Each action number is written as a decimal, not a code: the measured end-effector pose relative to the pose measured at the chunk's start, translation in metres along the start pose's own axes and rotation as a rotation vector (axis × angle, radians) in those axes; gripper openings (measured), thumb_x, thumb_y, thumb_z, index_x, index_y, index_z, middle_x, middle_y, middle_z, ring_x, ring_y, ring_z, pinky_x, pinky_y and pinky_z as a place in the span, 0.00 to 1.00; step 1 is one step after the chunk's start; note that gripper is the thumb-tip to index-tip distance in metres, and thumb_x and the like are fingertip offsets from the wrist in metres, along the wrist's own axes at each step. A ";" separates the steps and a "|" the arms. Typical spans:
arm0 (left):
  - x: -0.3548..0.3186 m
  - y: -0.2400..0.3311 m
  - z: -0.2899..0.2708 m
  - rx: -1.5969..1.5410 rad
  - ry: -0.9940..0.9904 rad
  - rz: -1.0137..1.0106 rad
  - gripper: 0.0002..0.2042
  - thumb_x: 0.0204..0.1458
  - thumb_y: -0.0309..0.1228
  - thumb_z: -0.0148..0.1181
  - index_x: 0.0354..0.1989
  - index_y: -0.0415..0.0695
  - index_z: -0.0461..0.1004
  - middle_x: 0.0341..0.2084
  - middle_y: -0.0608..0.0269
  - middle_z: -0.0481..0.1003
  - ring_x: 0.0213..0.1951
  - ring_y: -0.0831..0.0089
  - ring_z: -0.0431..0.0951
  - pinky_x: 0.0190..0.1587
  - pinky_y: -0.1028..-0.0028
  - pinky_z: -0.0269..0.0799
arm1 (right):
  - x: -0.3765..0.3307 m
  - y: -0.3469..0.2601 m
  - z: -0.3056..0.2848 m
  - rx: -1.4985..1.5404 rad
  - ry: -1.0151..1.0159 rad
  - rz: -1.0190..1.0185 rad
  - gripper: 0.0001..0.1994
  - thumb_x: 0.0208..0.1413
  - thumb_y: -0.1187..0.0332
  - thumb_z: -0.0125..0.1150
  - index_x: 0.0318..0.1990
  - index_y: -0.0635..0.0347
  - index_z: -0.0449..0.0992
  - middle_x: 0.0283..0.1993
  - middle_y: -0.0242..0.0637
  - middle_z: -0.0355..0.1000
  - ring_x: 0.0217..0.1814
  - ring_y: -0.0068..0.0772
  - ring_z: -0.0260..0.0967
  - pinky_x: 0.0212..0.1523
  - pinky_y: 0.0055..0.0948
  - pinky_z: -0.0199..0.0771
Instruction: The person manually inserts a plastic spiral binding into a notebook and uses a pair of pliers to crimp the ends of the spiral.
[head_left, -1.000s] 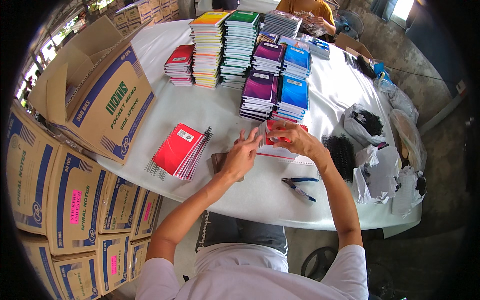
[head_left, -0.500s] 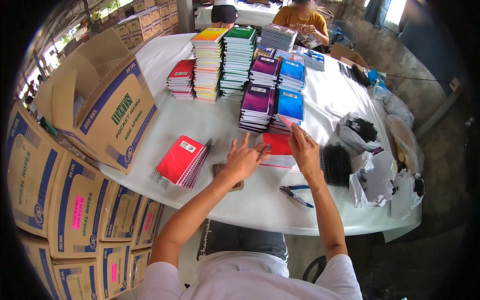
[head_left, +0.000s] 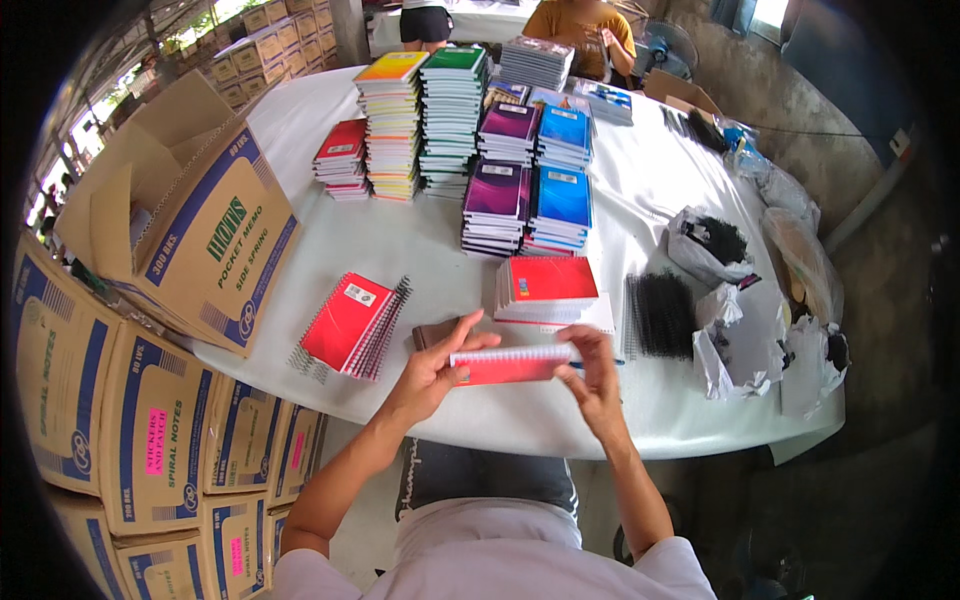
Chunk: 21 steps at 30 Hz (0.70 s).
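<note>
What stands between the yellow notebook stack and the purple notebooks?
A tall stack of green-covered notebooks stands between them, as the head view shows.

Behind the held notebook (head_left: 515, 368), notebook stacks (head_left: 452, 130) stand on the table (head_left: 420, 238), right of the carton (head_left: 215, 235).

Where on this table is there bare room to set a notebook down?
Bare table shows beyond the left hand, between coiled red notebooks and the red stack, and right of the right hand, short of the black coils. It is crowded at the back, where coloured piles stand together, and along the right side, with bags and torn white packs.
</note>
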<state>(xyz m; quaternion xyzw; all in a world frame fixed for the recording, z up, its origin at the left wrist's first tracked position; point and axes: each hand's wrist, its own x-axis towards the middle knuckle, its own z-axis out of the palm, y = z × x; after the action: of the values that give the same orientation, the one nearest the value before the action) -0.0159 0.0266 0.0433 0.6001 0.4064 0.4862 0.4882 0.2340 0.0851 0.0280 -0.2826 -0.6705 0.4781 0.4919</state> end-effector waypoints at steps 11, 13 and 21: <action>-0.040 -0.045 0.012 0.098 0.090 0.036 0.39 0.61 0.23 0.50 0.74 0.47 0.30 0.66 0.48 0.61 0.63 0.58 0.68 0.63 0.66 0.63 | -0.048 0.039 0.045 0.144 -0.084 0.236 0.10 0.63 0.78 0.54 0.49 0.63 0.62 0.49 0.38 0.67 0.51 0.26 0.66 0.53 0.23 0.66; -0.040 -0.040 0.016 0.217 0.182 0.039 0.39 0.61 0.25 0.51 0.74 0.45 0.30 0.67 0.46 0.58 0.65 0.55 0.65 0.64 0.64 0.62 | -0.051 0.045 0.044 0.073 -0.128 0.295 0.11 0.63 0.79 0.53 0.51 0.65 0.64 0.51 0.38 0.68 0.53 0.27 0.68 0.54 0.24 0.67; 0.001 -0.003 0.059 1.240 -0.024 0.144 0.33 0.56 0.46 0.57 0.68 0.44 0.57 0.58 0.49 0.68 0.55 0.50 0.72 0.54 0.57 0.69 | -0.029 0.027 0.015 -0.214 -0.313 0.103 0.21 0.47 0.89 0.55 0.50 0.64 0.66 0.48 0.41 0.70 0.50 0.39 0.72 0.52 0.30 0.71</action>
<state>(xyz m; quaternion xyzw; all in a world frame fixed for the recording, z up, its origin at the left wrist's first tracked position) 0.0417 0.0167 0.0377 0.8032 0.5660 0.1849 0.0193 0.2280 0.0657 -0.0094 -0.2893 -0.7705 0.4667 0.3238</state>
